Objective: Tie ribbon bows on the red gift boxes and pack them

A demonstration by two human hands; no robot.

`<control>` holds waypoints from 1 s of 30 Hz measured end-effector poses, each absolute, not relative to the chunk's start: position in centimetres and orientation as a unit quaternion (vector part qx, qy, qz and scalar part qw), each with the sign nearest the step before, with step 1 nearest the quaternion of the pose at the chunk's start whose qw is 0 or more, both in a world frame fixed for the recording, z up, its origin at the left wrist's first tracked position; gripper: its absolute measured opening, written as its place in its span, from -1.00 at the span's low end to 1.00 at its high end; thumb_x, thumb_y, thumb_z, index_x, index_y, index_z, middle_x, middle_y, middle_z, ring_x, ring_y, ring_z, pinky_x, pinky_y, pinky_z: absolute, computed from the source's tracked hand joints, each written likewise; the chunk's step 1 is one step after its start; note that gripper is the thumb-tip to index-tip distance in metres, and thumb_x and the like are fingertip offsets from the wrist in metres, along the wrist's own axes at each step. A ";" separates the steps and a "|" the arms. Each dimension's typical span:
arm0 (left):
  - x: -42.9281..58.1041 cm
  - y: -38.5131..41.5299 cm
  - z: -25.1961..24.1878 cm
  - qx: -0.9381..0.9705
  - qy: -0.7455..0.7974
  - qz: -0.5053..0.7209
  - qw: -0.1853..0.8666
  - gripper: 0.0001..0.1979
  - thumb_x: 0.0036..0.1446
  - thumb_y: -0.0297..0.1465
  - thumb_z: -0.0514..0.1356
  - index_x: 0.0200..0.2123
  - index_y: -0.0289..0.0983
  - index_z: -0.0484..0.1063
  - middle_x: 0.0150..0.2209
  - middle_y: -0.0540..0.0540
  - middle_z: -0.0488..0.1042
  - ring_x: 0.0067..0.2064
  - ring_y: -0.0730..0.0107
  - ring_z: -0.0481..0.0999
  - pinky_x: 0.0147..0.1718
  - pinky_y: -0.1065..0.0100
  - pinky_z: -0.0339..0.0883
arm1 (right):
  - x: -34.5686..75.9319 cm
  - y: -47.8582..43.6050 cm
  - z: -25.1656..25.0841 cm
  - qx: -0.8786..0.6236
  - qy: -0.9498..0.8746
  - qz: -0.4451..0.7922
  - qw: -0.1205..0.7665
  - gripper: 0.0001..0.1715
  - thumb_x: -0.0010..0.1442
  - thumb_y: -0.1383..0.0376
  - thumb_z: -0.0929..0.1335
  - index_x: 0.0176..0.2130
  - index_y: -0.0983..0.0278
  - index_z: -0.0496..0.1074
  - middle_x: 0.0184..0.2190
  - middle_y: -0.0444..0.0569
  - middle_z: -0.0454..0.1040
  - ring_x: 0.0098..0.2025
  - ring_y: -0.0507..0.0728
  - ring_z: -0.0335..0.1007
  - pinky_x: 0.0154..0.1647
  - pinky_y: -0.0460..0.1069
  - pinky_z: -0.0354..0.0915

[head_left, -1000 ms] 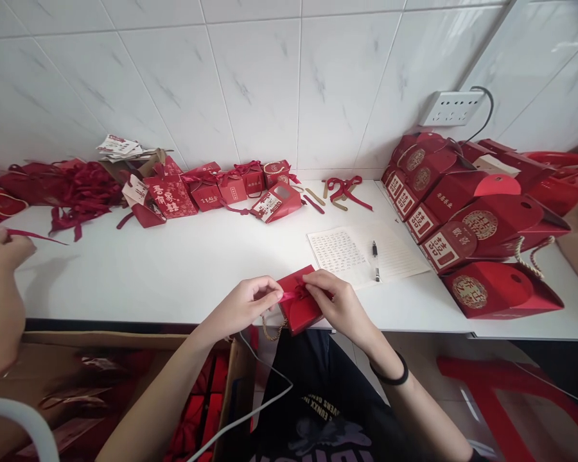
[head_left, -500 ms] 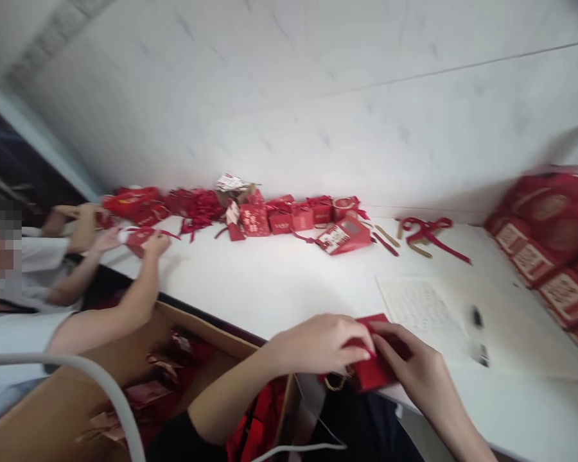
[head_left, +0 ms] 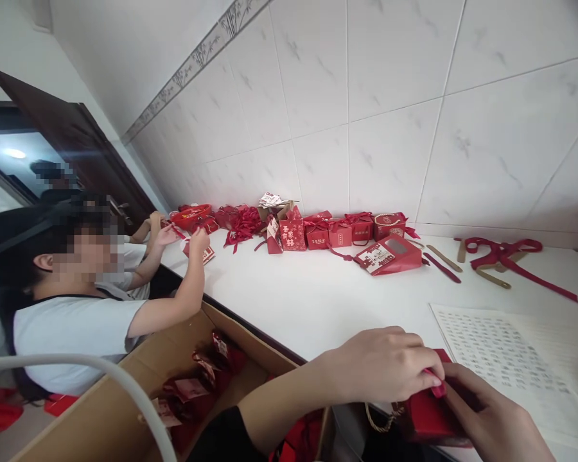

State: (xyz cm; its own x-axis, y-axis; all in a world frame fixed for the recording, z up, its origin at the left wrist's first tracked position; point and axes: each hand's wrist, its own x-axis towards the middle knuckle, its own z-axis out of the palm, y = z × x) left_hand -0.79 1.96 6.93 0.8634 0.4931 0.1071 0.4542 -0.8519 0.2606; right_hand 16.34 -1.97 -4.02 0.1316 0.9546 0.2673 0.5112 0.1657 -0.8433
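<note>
At the table's near edge on the lower right is a small red gift box point(head_left: 431, 417) with a twisted gold cord handle point(head_left: 383, 418). My left hand point(head_left: 390, 366) is closed over its top, pinching a red ribbon point(head_left: 436, 384) between thumb and fingertips. My right hand point(head_left: 494, 407) grips the box's right side, thumb and fingers close to the ribbon. Part of the box's top is hidden behind both hands.
Finished-looking red gift boxes point(head_left: 340, 232) line the wall; a windowed red box point(head_left: 390, 255) lies before them. Ribbons point(head_left: 505, 250) and a handwritten sheet point(head_left: 501, 346) lie right. A cardboard carton point(head_left: 250, 333) holds red boxes. A co-worker point(head_left: 168, 311) handles a red box.
The view has swung left, so the table's things sit farther right and more of the co-worker shows. Both my hands stay at the red box, still working at the ribbon.
</note>
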 end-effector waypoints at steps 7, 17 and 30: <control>-1.2 3.3 6.7 0.911 0.272 0.172 0.256 -0.80 0.23 -0.42 0.06 -0.26 -0.30 0.49 -0.22 -0.10 0.43 -0.16 0.40 0.43 -0.11 0.43 0.27 | 15.1 -2.7 -0.7 -0.566 -0.608 0.309 0.463 -0.80 0.06 0.17 0.28 -0.40 0.21 0.44 -0.39 -0.03 0.53 -0.32 0.19 0.46 -0.24 0.03 0.37; -1.5 5.9 3.4 0.825 0.355 0.163 0.408 -0.89 0.15 -0.35 0.12 -0.35 -0.25 0.38 -0.33 0.03 0.47 -0.28 0.41 0.44 -0.26 0.39 0.28 | 14.5 -2.8 -0.4 -0.535 -0.527 0.391 0.532 -0.82 0.07 0.23 0.38 -0.37 0.24 0.29 -0.38 -0.08 0.47 -0.27 0.09 0.44 -0.23 -0.03 0.34; -1.8 2.6 1.1 0.866 0.358 0.304 0.171 -0.91 0.10 -0.52 0.13 -0.38 -0.22 0.40 -0.39 0.02 0.51 -0.33 0.38 0.43 -0.21 0.25 0.24 | 14.3 -2.7 -0.3 -0.542 -0.523 0.374 0.541 -0.87 0.10 0.24 0.36 -0.40 0.26 0.35 -0.42 -0.10 0.46 -0.36 0.07 0.40 -0.36 -0.06 0.29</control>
